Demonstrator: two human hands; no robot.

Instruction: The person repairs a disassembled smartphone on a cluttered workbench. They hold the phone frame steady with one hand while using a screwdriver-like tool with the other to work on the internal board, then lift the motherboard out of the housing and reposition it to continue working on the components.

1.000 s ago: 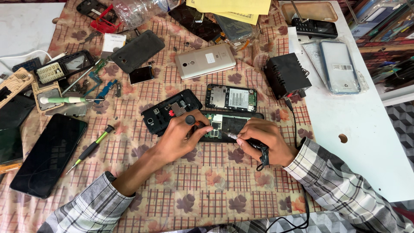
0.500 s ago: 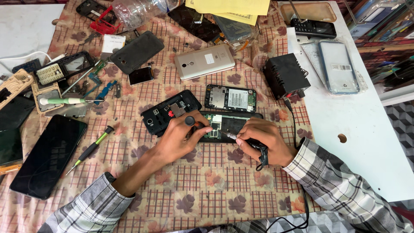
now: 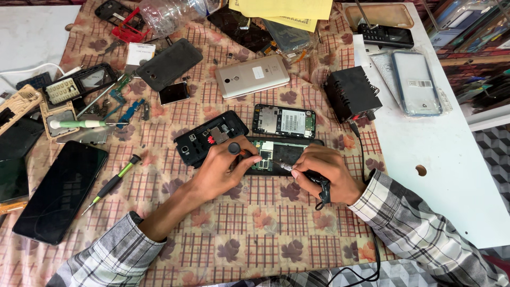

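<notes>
The opened black phone with its bare green circuit board [image 3: 276,155] lies flat on the patterned cloth [image 3: 234,228], between both hands. The left hand [image 3: 226,170] pins its near edge while gripping a black-knobbed tool [image 3: 234,148], probably a screwdriver. The right hand [image 3: 324,178] pinches a thin metal-tipped probe [image 3: 287,167] against the board. Light, stiff and fragile: best held by the plastic frame, not the components

One view only, from my head, looking steeply down at the patterned cloth [image 3: 255,223] on the table. Close range: my forearms enter from the near edge, both hands centre frame, clutter reaching far.
</notes>
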